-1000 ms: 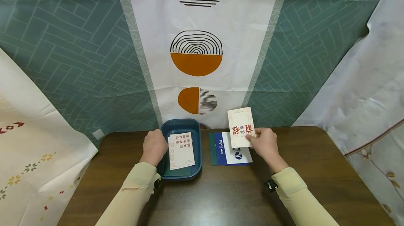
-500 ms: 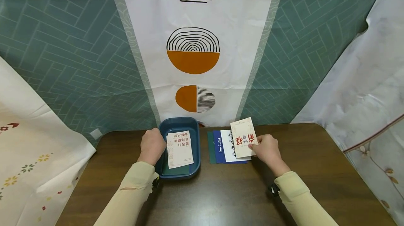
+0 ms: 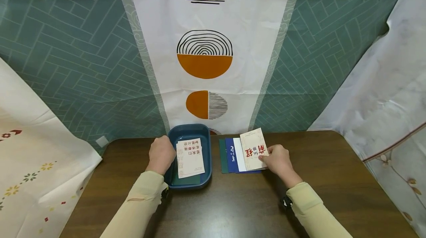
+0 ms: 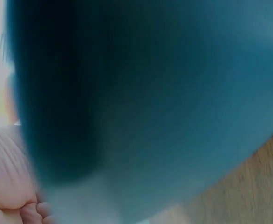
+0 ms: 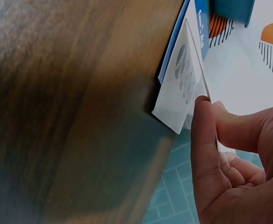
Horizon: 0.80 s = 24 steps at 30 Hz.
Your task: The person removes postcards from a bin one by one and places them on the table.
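My right hand [image 3: 279, 160] pinches a cream card [image 3: 253, 148] with red characters between thumb and fingers. In the right wrist view that card is almost edge-on. It overlaps a white card [image 5: 176, 88] with a printed emblem, beside blue and green cards [image 3: 223, 156] on the table. My left hand [image 3: 161, 155] is curled at the left rim of a blue tray [image 3: 207, 153] and seems to grip it; its fingertips are hidden in the head view. Inside the tray lie cream cards [image 3: 191, 162] with red characters, on top of a green one [image 3: 184, 180].
Both hands work over a dark brown wooden table [image 3: 226, 208]. A patterned cloth [image 3: 206, 12] hangs behind its back edge. Pale cloths [image 3: 36, 138] hang at the left and right. The blurred tray wall [image 4: 164, 112] fills most of the left wrist view.
My right hand has come down and nearer with the cream card, which now covers much of the white card, then shifted slightly left. My left hand and the tray keep their places.
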Each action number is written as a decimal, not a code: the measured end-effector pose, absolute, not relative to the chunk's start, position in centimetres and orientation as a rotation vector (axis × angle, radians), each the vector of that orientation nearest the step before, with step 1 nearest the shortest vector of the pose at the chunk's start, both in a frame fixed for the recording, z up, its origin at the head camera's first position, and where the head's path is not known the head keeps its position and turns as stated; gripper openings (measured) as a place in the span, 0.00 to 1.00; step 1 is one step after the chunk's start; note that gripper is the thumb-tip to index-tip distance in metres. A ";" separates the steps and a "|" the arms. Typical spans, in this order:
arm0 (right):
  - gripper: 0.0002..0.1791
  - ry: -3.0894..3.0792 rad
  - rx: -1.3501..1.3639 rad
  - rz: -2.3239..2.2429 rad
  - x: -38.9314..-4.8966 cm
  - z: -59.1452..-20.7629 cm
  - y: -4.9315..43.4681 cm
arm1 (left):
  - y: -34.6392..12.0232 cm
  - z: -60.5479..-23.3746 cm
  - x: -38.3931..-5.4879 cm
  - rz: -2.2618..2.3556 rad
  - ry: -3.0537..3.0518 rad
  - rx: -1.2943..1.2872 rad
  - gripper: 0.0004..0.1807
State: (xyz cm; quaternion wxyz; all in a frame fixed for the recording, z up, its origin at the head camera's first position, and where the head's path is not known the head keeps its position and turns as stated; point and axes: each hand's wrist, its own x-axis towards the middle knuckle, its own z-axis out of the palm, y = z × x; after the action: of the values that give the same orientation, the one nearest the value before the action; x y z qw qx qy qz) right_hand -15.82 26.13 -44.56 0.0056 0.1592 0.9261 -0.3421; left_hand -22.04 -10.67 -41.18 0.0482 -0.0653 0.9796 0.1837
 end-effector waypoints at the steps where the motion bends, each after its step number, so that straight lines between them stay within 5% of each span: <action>1: 0.12 2.906 0.496 -1.059 -15.8 -44.6 26.1 | -10.7 -41.2 -22.0 0.560 2.989 -0.195 0.09; 24: 0.14 2.953 0.558 -0.853 -16.0 -45.6 25.7 | -10.7 -41.2 -22.0 0.547 3.014 -0.189 0.10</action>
State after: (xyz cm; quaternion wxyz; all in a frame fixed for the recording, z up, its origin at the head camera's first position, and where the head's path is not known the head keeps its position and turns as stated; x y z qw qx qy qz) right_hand -15.98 25.67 -45.65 0.0090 0.1787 0.9452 -0.2730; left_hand -22.04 -10.65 -41.16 0.0362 -0.0615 0.9814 0.1781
